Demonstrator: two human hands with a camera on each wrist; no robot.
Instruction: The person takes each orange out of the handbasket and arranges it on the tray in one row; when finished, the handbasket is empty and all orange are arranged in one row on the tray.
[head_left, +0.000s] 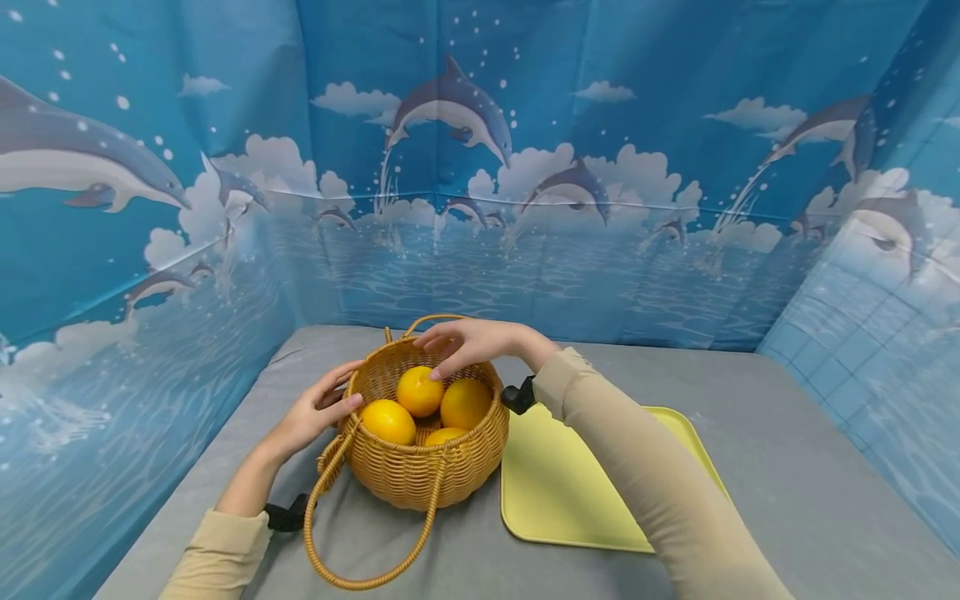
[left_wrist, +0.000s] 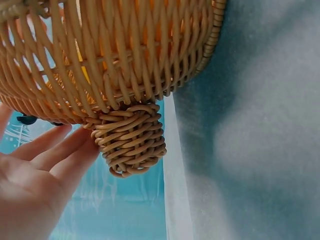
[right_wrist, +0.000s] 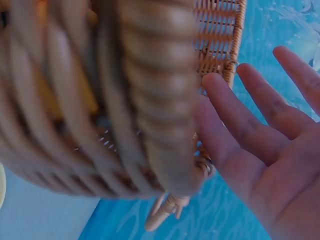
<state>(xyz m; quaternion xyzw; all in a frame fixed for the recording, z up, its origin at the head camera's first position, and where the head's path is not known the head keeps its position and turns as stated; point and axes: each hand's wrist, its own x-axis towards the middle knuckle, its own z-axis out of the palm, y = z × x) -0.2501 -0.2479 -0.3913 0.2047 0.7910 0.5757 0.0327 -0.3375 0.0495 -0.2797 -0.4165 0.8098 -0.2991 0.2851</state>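
A wicker basket with looped handles holds several oranges. My left hand rests against its left side, thumb at the rim. In the left wrist view, that hand's nearly straight fingers touch the weave beside a woven knob. Over the basket's far right rim reaches my right hand. Its thumb is at the top of the middle orange, and contact is unclear. The right wrist view shows the fingers spread and extended, gripping nothing, partly behind the blurred rim.
A yellow tray lies right of the basket, partly under my right forearm. One basket handle hangs toward me over the grey tabletop. Blue dolphin-print curtains enclose the back and sides.
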